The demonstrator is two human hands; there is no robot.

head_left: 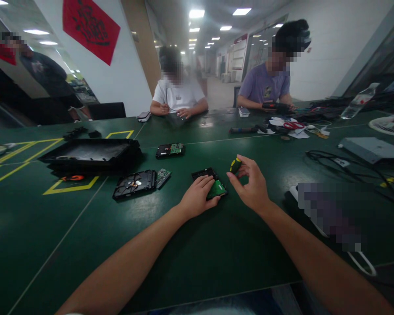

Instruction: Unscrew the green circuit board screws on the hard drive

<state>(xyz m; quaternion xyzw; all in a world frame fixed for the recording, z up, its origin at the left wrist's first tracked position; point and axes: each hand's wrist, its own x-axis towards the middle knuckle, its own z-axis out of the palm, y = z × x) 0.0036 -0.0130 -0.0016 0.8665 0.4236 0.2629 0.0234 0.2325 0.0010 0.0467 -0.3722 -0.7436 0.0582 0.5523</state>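
A hard drive [218, 188] with a green circuit board lies on the table in front of me. My left hand [198, 196] rests across it, fingers over its top and thumb along the near edge, hiding much of it. Just to the right, my right hand [252, 183] pinches a small yellow-and-black screwdriver [235, 165] by its handle, raised beside the drive. The screwdriver's shaft and tip cannot be made out. On the left lies another hard drive [135, 184], with a loose circuit board [163, 178] at its right side. A third hard drive [170, 150] sits farther back.
A black tray [92, 151] stands at the left, an orange-handled tool [72, 178] by its near edge. At right are a phone [325, 214], black cables [335, 164] and a grey metal box [374, 148]. Two people sit across the green table [170, 271]; another person stands far left.
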